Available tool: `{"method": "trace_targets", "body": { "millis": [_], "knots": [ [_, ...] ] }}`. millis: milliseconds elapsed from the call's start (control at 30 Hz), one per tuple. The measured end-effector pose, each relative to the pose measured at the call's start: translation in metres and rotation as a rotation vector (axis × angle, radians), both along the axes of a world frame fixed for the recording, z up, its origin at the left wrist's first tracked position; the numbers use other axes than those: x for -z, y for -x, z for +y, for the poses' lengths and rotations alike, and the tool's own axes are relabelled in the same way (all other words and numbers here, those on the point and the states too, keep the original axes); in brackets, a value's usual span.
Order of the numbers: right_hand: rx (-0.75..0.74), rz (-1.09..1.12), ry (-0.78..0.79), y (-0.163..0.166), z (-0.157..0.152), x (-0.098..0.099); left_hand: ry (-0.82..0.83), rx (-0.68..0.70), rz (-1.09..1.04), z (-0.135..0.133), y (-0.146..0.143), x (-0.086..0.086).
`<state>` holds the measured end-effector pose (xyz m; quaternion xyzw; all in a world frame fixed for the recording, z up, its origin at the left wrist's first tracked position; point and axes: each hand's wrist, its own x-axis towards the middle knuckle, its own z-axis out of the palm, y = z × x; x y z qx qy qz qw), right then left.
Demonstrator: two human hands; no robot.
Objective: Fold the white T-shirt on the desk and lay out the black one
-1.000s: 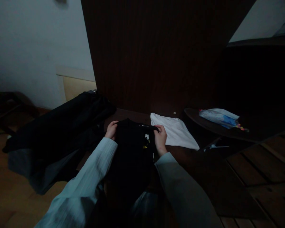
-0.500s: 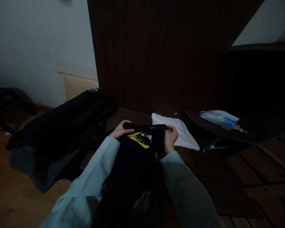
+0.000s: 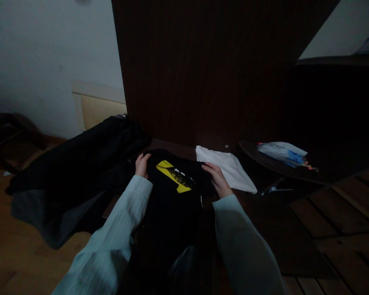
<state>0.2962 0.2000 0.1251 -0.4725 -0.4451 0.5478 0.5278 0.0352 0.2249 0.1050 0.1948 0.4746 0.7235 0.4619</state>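
Observation:
A black T-shirt with a yellow and white print is spread between my two hands in the middle of the view. My left hand grips its left edge, thumb on top. On the opposite side my right hand pinches the shirt's right edge, fingers lying over the cloth. The lower part of the shirt fades into the dark in front of me. Just beyond my right hand lies a folded white garment.
Dark clothing is heaped at the left. A tall dark wooden panel stands behind. To the right, a plastic packet rests on a curved dark shelf, with wooden slats lower down. A dark stool stands far left.
My left hand has moved left and my right hand slightly lower. The shirt's folded-over upper edge now lies flatter, showing more of the yellow print.

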Motion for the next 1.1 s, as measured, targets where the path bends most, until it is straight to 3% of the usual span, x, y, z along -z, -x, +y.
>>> {"method": "trace_targets", "body": {
  "millis": [133, 333, 400, 467, 667, 800, 900, 1100],
  "knots": [
    [-0.068, 0.018, -0.032, -0.001, 0.000, 0.000, 0.126, 0.045, 0.080, 0.003, 0.001, 0.007],
    [0.268, -0.468, -0.196, -0.006, 0.015, 0.020, 0.124, -0.054, 0.551, 0.008, 0.006, 0.014],
    [0.284, -0.521, -0.199, -0.008, 0.017, 0.022, 0.139, -0.075, 0.633, 0.008, 0.008, 0.014],
    [0.258, -0.438, -0.183, -0.008, 0.016, 0.019, 0.135, -0.066, 0.586, 0.008, 0.009, 0.013],
    [0.044, -0.117, -0.148, -0.006, 0.007, 0.002, -0.013, -0.008, 0.112, 0.007, 0.009, 0.006],
    [0.106, 0.051, -0.185, -0.014, 0.004, -0.005, -0.045, 0.181, -0.048, -0.002, 0.013, -0.005],
    [0.115, 0.120, -0.186, -0.021, 0.003, -0.007, -0.062, 0.331, -0.098, -0.009, 0.013, -0.013],
    [0.125, 0.041, -0.138, -0.021, 0.005, -0.005, 0.047, 0.386, 0.063, -0.013, 0.004, -0.017]
  ]
}}
